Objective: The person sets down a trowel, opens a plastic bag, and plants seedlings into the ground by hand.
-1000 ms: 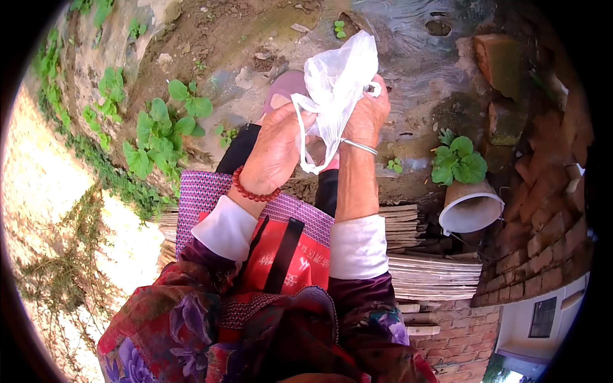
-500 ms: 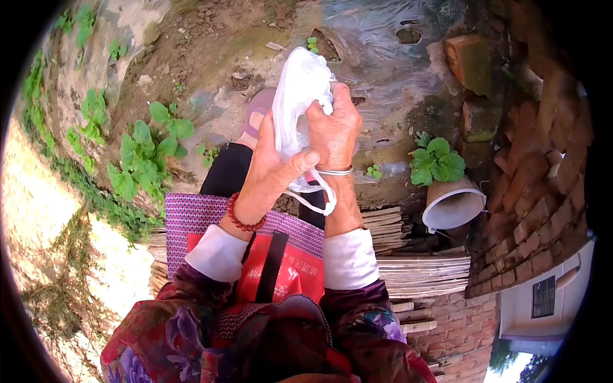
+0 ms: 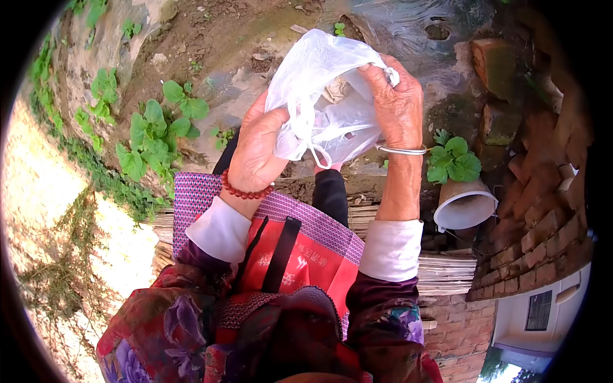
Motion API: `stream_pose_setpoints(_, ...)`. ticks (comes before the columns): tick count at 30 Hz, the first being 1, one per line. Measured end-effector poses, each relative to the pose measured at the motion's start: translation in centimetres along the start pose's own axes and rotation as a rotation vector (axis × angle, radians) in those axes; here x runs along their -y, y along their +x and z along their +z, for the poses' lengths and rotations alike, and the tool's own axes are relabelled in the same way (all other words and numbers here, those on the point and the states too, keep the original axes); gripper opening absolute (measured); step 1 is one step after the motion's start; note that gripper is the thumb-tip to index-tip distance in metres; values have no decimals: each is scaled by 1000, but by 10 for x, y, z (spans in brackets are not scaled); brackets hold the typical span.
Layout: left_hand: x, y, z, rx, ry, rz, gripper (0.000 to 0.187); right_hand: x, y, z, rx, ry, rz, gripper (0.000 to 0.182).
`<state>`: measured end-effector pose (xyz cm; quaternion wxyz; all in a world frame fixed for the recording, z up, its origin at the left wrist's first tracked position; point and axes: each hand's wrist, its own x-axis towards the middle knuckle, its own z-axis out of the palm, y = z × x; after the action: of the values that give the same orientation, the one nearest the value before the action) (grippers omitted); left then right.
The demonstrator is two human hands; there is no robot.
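A thin white plastic bag (image 3: 319, 64) is spread between my two hands, its mouth opened toward me. Inside it lies a small crumpled tan piece (image 3: 334, 90) that I cannot make out. My left hand (image 3: 258, 143), with a red bead bracelet at the wrist, grips the bag's left side. My right hand (image 3: 397, 105), with a silver bangle, pinches the bag's upper right edge between thumb and fingers. The looped handles of the bag hang down near my left thumb.
Leafy green plants (image 3: 156, 137) grow at the left. Plastic film (image 3: 396, 25) covers soil ahead. A white bucket (image 3: 466, 207) lies tipped at the right beside stacked bricks (image 3: 501, 67). Bundled stalks (image 3: 447, 271) lie below the bucket. A red apron (image 3: 306, 255) covers my lap.
The bag was bunched up between my hands and is now pulled wide open. My right hand has moved right, away from my left hand.
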<state>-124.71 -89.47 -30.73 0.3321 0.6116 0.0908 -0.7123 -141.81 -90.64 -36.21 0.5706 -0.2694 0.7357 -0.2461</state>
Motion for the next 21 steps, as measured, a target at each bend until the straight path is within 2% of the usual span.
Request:
stream_pose_setpoints(1, -1, 1, 0, 9, -36, -2, 37, 0, 1, 2, 8, 7, 2, 32)
stream_pose_setpoints(2, -2, 0, -3, 100, -69, -6, 32, 2, 2, 4, -40, -81, -49, 33)
stream_pose_setpoints(3, -2, 0, -3, 92, -64, -4, 32, 4, 3, 7, -89, -168, -99, 33)
stream_pose_setpoints(5, -1, 1, -1, 79, -77, 18, 30, 9, 1, 7, -67, -149, -58, 34)
stream_pose_setpoints(8, 0, 9, -9, 24, -69, -13, 31, 8, 5, 10, -80, -341, -170, 35)
stream_pose_setpoints(12, -1, 11, -10, 1, -98, -31, 34, 13, -1, 11, -83, -371, -262, 38)
stream_pose_setpoints(14, -1, 11, -12, 24, -126, -30, 35, 19, -13, 7, -287, -358, -500, 38)
stream_pose_setpoints(15, -1, 11, -13, 76, -162, -40, 37, 26, -23, 3, -290, -359, -502, 38)
stream_pose_setpoints(17, -3, 10, -12, 129, -198, -51, 39, 44, -45, 0, -240, -82, -441, 38)
stream_pose_setpoints(18, -3, 9, -10, 109, -202, -72, 40, 49, -50, 3, -243, -83, -443, 38)
stream_pose_setpoints(20, -7, 7, -3, 102, -227, -157, 42, 57, -59, 8, 84, -78, -535, 36)
stream_pose_setpoints(21, -6, 6, -2, 107, -227, -156, 42, 64, -64, 8, 81, -79, -539, 36)
